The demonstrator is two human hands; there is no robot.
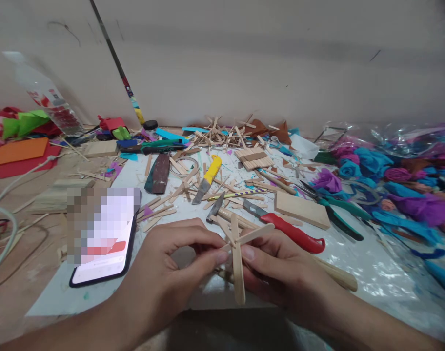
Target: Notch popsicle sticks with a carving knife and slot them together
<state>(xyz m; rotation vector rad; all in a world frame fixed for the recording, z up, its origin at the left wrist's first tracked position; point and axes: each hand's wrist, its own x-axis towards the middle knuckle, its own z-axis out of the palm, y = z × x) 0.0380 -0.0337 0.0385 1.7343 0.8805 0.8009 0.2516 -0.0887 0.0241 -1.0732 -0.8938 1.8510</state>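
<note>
Between my two hands is a small figure of crossed wooden craft sticks point(238, 273), held up above the near edge of the white sheet. My left hand point(182, 258) pinches a short stick end on the figure's left side. On the other side, my right hand point(277, 263) grips it near the crossing, thumb on the front and the other fingers partly hidden behind. One stick points down towards me and another slants up to the right. Just beyond my hands lie a hammer point(215, 207), partly covered, and a red-handled knife point(292, 231).
A phone point(109, 243) lies left of my hands. Beyond are a yellow utility knife point(210, 178), a bundle of craft sticks point(253, 158) and a heap of joined sticks point(222, 134). Green-handled pliers point(341, 219), a wood block point(301, 209) and crepe-paper flowers point(372, 168) lie right. A bottle point(50, 97) leans left.
</note>
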